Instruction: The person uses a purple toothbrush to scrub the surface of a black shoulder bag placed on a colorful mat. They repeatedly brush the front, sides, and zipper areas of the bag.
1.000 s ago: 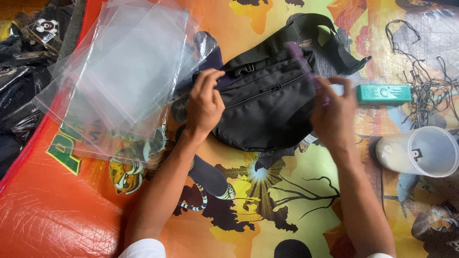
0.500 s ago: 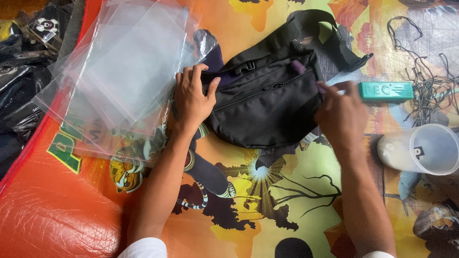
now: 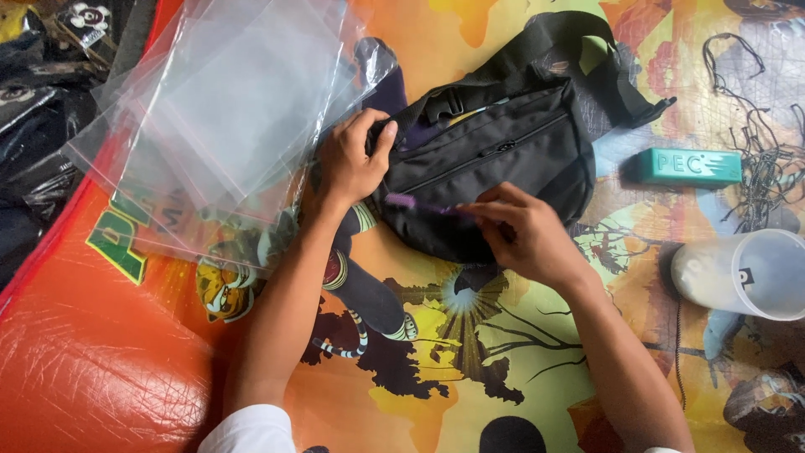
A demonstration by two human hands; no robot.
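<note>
A black waist bag (image 3: 511, 151) with a strap and buckle lies on a colourful printed mat (image 3: 436, 352). My left hand (image 3: 352, 159) grips the bag's left end and holds it down. Over the lower front of the bag, my right hand (image 3: 524, 231) pinches a thin purple stick-like tool (image 3: 419, 204), whose tip points left across the fabric. The bag's zip runs diagonally above that tool.
A stack of clear plastic bags (image 3: 226, 109) lies left of the bag. A teal rectangular box (image 3: 688, 166) and a tangle of black cords (image 3: 759, 126) sit at the right, with a translucent plastic cup (image 3: 746, 273) below them. Dark packed items (image 3: 33, 101) fill the far left.
My right hand has come down from the bag's upper right to its lower front, bringing the purple tool. My left hand shifted up to the bag's left end.
</note>
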